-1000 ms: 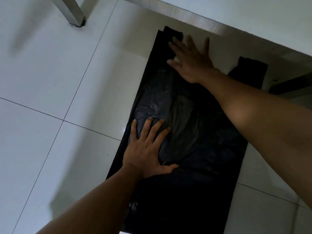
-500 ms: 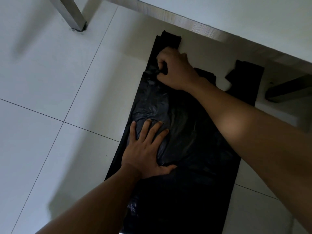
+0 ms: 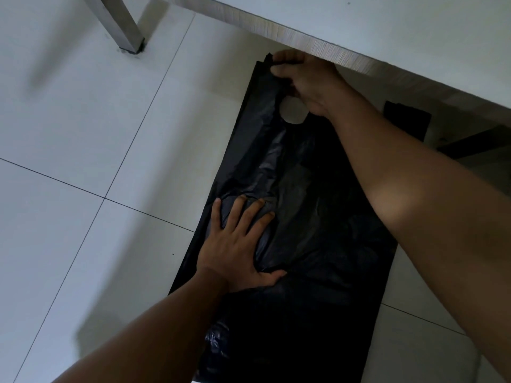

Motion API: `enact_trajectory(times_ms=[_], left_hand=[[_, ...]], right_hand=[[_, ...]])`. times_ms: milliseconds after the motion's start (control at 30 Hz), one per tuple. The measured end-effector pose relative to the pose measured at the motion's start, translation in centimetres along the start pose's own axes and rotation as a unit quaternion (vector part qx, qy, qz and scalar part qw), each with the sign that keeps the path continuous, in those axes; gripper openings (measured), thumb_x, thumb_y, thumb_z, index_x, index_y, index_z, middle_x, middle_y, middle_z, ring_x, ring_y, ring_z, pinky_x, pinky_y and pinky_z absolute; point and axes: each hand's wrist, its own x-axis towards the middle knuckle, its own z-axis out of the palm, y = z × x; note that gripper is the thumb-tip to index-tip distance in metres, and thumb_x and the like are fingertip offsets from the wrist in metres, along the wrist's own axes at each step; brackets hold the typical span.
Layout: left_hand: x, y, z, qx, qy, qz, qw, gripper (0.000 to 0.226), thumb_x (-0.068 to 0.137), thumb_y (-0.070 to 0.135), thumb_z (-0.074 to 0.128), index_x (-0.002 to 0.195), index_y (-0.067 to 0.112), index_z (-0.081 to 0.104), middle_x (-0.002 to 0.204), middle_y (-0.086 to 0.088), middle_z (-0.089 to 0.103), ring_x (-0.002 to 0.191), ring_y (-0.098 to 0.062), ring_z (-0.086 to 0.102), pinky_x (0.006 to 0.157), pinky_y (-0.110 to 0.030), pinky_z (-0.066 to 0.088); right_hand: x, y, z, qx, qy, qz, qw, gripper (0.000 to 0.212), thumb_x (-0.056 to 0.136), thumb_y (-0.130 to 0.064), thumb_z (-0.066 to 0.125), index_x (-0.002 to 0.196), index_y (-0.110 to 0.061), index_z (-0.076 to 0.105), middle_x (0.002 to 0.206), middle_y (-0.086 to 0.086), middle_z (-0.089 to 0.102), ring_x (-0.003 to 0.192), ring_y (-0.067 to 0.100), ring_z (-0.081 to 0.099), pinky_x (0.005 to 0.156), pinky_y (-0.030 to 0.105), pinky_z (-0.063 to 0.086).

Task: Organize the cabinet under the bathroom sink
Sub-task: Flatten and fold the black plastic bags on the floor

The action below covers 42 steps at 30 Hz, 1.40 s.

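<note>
One shift — right hand [image 3: 304, 78], earlier flat, pinches the handle [image 3: 261, 87] taut; left hand [image 3: 237, 247], fingers spread, pins the bag [image 3: 318, 217] — likely for folding.

White floor tiles [image 3: 83, 120] crossed by thin dark grout lines [image 3: 149, 214] filled the left side, a square metal leg [image 3: 116, 23] stood on them at the upper left, a white panel [image 3: 387, 23] with a pale grained edge ran across the top, and a dark bar [image 3: 475, 142] showed beneath it at the right.
</note>
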Motion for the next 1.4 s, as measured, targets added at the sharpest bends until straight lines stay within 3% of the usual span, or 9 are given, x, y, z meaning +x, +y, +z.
enact_trajectory(times_ms=[100, 167, 267, 400, 600, 767, 967, 1167, 1400], left_hand=[[0.0, 0.0, 0.1, 0.002, 0.000, 0.000, 1.000, 0.113, 0.064, 0.097, 0.042, 0.150, 0.024, 0.043, 0.157, -0.005, 0.037, 0.151, -0.034, 0.022, 0.116, -0.070, 0.007], [0.0, 0.0, 0.1, 0.002, -0.002, -0.002, 1.000, 0.113, 0.064, 0.098, 0.042, 0.149, 0.024, 0.044, 0.157, -0.004, 0.037, 0.151, -0.034, 0.022, 0.116, -0.070, 0.007], [0.0, 0.0, 0.0, 0.002, -0.005, -0.002, 1.000, 0.112, 0.064, 0.097, 0.043, 0.149, 0.024, 0.044, 0.157, -0.004, 0.037, 0.151, -0.034, 0.022, 0.116, -0.070, 0.008], [0.0, 0.0, 0.0, 0.007, -0.015, -0.002, 1.000, 0.113, 0.064, 0.098, 0.042, 0.149, 0.023, 0.044, 0.157, -0.006, 0.036, 0.150, -0.035, 0.022, 0.116, -0.070, 0.007], [0.1, 0.0, 0.0, 0.004, -0.015, -0.004, 1.000, 0.116, 0.062, 0.100, 0.040, 0.149, 0.023, 0.044, 0.158, -0.005, 0.036, 0.151, -0.034, 0.023, 0.117, -0.070, 0.006], [0.1, 0.0, 0.0, 0.002, -0.015, -0.007, 1.000, 0.116, 0.062, 0.100, 0.042, 0.150, 0.025, 0.044, 0.158, -0.004, 0.036, 0.151, -0.034, 0.023, 0.117, -0.069, 0.006], [0.1, 0.1, 0.0, 0.007, -0.017, -0.005, 1.000, 0.115, 0.063, 0.100, 0.039, 0.149, 0.023, 0.044, 0.157, -0.005, 0.037, 0.150, -0.036, 0.025, 0.117, -0.070, 0.007], [0.1, 0.2, -0.1, 0.010, -0.015, -0.007, 1.000, 0.115, 0.063, 0.099, 0.040, 0.150, 0.025, 0.042, 0.158, -0.004, 0.035, 0.150, -0.035, 0.024, 0.117, -0.069, 0.007], [0.1, 0.1, 0.1, 0.008, -0.009, -0.005, 1.000, 0.112, 0.064, 0.098, 0.042, 0.149, 0.025, 0.043, 0.157, -0.005, 0.036, 0.149, -0.036, 0.026, 0.116, -0.070, 0.008]], right_hand=[[1.3, 0.0, -0.1, -0.145, 0.065, 0.008, 0.987, 0.045, 0.097, -0.036, 0.058, 0.134, -0.010, 0.059, 0.122, 0.000, 0.060, 0.115, 0.019, 0.059, 0.086, 0.013, 0.047], [0.6, 0.2, -0.1, -0.220, 0.134, -0.060, 0.964, 0.047, 0.104, -0.028, 0.044, 0.130, 0.009, 0.055, 0.118, 0.013, 0.062, 0.112, 0.026, 0.057, 0.065, 0.009, 0.043], [-3.4, 2.0, 1.0, -0.253, 0.237, -0.225, 0.911, 0.036, 0.100, -0.025, 0.051, 0.117, 0.005, 0.063, 0.114, 0.017, 0.065, 0.103, 0.024, 0.059, 0.080, 0.022, 0.044], [-9.7, 9.8, 2.6, -0.429, 0.154, -0.332, 0.826, 0.026, 0.096, -0.036, 0.053, 0.109, -0.018, 0.066, 0.107, 0.003, 0.059, 0.103, 0.022, 0.053, 0.085, 0.039, 0.039], [-10.2, 14.1, 0.4, -0.594, 0.076, -0.229, 0.767, 0.052, 0.100, -0.053, 0.034, 0.143, -0.027, 0.045, 0.149, 0.000, 0.041, 0.138, 0.024, 0.034, 0.107, 0.053, 0.024], [-7.4, 10.9, -5.6, -0.554, 0.209, -0.122, 0.797, 0.059, 0.101, -0.056, 0.023, 0.153, -0.029, 0.027, 0.162, -0.003, 0.021, 0.150, 0.023, 0.014, 0.115, 0.059, 0.004], [-13.3, 14.0, -7.1, -0.451, 0.414, -0.105, 0.784, 0.040, 0.098, -0.031, 0.045, 0.137, -0.021, 0.051, 0.134, 0.010, 0.050, 0.124, 0.030, 0.043, 0.097, 0.046, 0.032], [-11.2, 13.6, -13.0, -0.432, 0.368, -0.018, 0.823, 0.051, 0.095, -0.019, 0.057, 0.144, -0.024, 0.043, 0.133, 0.016, 0.052, 0.126, 0.035, 0.048, 0.105, 0.053, 0.038], [-8.2, 11.8, -14.4, -0.132, 0.392, -0.023, 0.910, 0.051, 0.096, -0.017, 0.057, 0.145, -0.013, 0.041, 0.121, -0.002, 0.064, 0.114, 0.014, 0.060, 0.105, 0.038, 0.047]])
